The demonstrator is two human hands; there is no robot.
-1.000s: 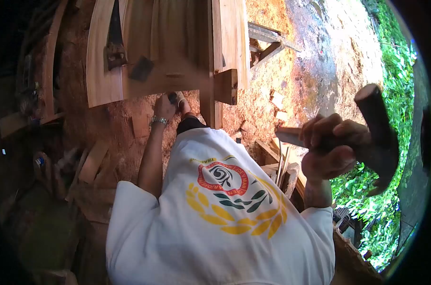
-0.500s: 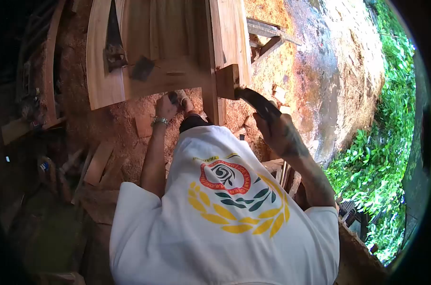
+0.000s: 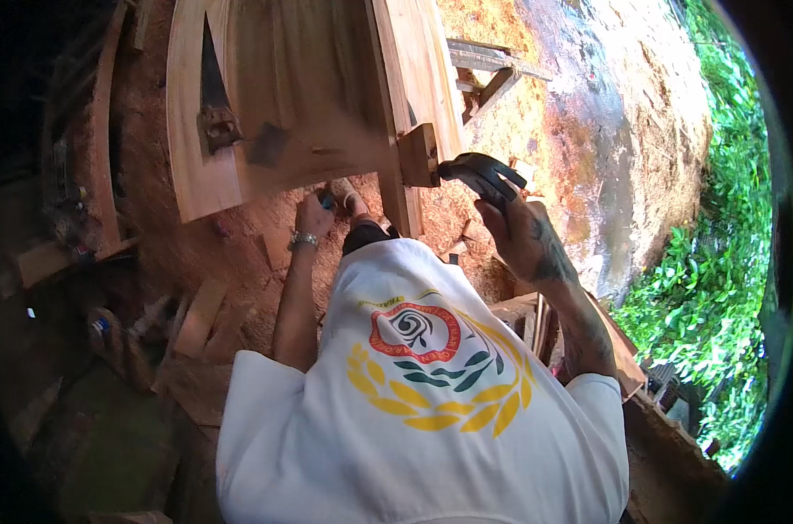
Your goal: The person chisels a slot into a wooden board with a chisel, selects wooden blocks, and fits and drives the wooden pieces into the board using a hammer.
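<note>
My right hand [image 3: 529,240] is closed around a claw hammer [image 3: 479,175]. The hammer's head is at the outer face of a short wood block [image 3: 418,155]; whether they touch is hard to tell. That block sits against the side of a long upright board edge [image 3: 384,79] at the corner of a wide wooden panel [image 3: 318,87]. My left hand [image 3: 312,218] is below the panel's near edge, closed on a small dark and teal thing that I cannot make out. A handsaw [image 3: 219,127] with a dark blade and a dark square piece [image 3: 268,145] lie on the panel.
Sawdust [image 3: 239,262] and wood offcuts [image 3: 202,316] cover the ground around my foot [image 3: 351,201]. A wooden trestle [image 3: 492,65] stands beyond the panel on the right. Long timber [image 3: 103,131] lies at the left. Green plants [image 3: 685,262] grow along the right side.
The view has shifted slightly. The hammer has turned in my right hand, so its claw shows more clearly. My left hand stays below the panel's near edge.
</note>
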